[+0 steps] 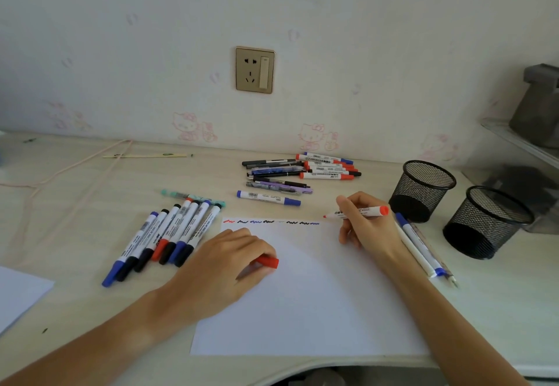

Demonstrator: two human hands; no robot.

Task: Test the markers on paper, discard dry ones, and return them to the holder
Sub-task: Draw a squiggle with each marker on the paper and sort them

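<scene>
Right hand fingers grasp red marker mid-barrel, uncapped tip just past paper top edge, beside scribbles. Left hand clenches red cap, rests on paper. Marker likely light, stiff, smooth plastic; grip mid-barrel.

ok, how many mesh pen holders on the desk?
2. Both at the desk's right: one mesh holder nearer the wall, the other mesh holder right of it, closer to the camera. Neither shows pens inside.

Print and barcode labels on marker barrels too small and blurred; nothing legible.
</scene>
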